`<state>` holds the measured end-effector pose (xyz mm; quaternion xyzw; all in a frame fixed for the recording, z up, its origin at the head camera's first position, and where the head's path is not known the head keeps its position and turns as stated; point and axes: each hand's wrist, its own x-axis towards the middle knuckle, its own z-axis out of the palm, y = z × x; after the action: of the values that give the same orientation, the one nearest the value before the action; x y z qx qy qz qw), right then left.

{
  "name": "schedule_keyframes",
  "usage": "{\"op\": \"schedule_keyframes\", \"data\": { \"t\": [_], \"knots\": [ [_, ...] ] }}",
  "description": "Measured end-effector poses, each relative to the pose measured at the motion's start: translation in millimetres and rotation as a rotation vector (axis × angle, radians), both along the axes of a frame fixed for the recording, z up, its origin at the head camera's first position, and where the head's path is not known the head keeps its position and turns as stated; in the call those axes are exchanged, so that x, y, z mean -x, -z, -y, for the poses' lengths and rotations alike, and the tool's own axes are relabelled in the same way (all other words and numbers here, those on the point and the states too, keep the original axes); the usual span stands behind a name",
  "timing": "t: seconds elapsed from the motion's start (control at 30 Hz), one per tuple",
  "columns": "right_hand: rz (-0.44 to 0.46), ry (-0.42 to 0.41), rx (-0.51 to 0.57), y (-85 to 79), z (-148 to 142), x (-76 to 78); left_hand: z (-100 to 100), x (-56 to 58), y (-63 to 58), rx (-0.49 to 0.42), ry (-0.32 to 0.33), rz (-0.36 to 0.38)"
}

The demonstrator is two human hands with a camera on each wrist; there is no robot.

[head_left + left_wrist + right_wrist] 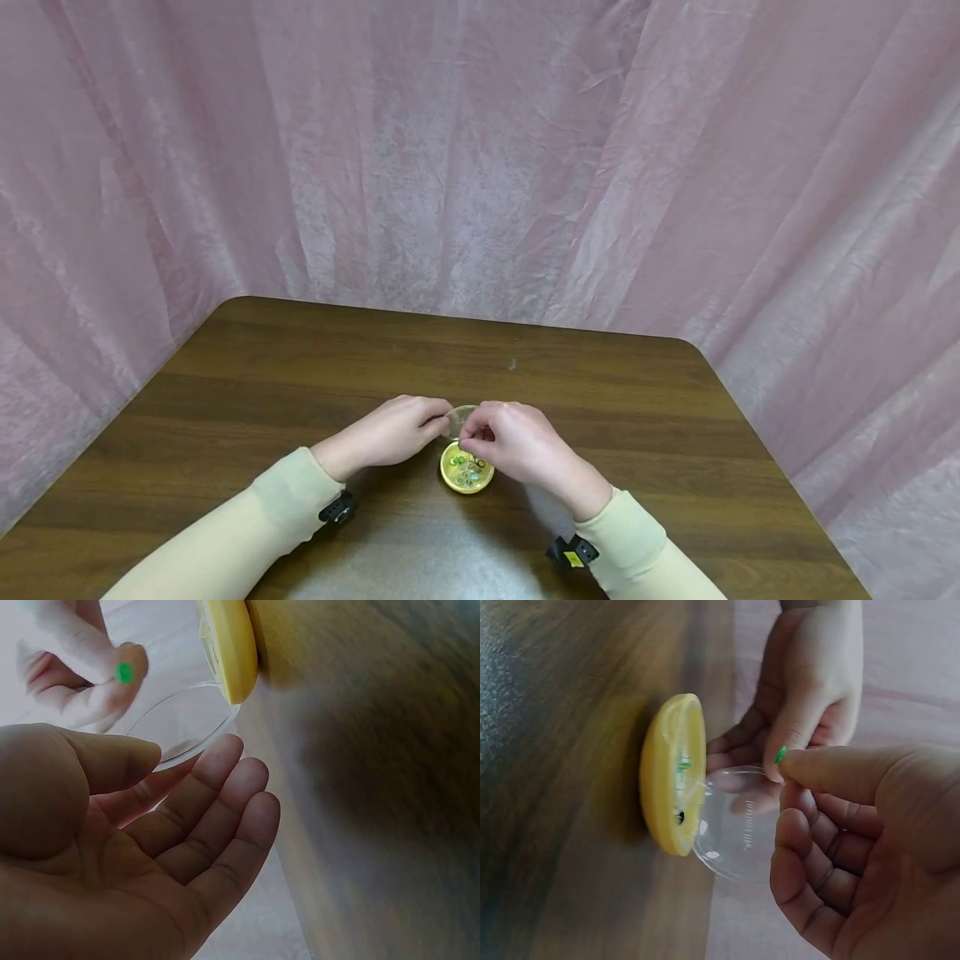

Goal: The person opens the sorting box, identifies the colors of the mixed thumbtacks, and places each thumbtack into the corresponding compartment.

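Observation:
A small round yellow case (467,487) stands on the table with its clear lid (739,817) raised at the back. Inside lie several tiny pieces, some green (682,764), some pale, some dark (679,817). My left hand (395,431) holds the lid's edge between thumb and index finger, the other fingers loosely extended. Over the case, my right hand (517,442) pinches a tiny bright green piece (781,755) between thumb and index finger. That same green piece (124,673) also shows in the left wrist view; its exact kind is too small to make out.
The brown wooden table (315,358) has rounded far corners. Behind it hangs a pink curtain (465,167). A small pale mark (512,364) shows on the tabletop beyond the hands. Each wrist wears a black strap (339,507).

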<state>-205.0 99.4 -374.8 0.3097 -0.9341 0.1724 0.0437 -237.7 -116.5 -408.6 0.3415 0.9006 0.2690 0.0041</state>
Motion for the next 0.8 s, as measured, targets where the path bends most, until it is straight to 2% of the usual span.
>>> {"op": "schedule_keyframes", "data": {
  "t": [0.3,0.53,0.8],
  "knots": [
    [-0.055,-0.013,-0.129,12.2,7,2.6,-1,0.1,0.3,-0.013,-0.002,-0.003],
    [-0.121,-0.028,-0.158,17.6,10,2.3,0,0.4,-0.1,-0.018,-0.008,-0.003],
    [-0.13,-0.033,-0.17,20.4,9,1.7,0,0.3,0.2,-0.018,-0.016,0.005]
  ]
}}
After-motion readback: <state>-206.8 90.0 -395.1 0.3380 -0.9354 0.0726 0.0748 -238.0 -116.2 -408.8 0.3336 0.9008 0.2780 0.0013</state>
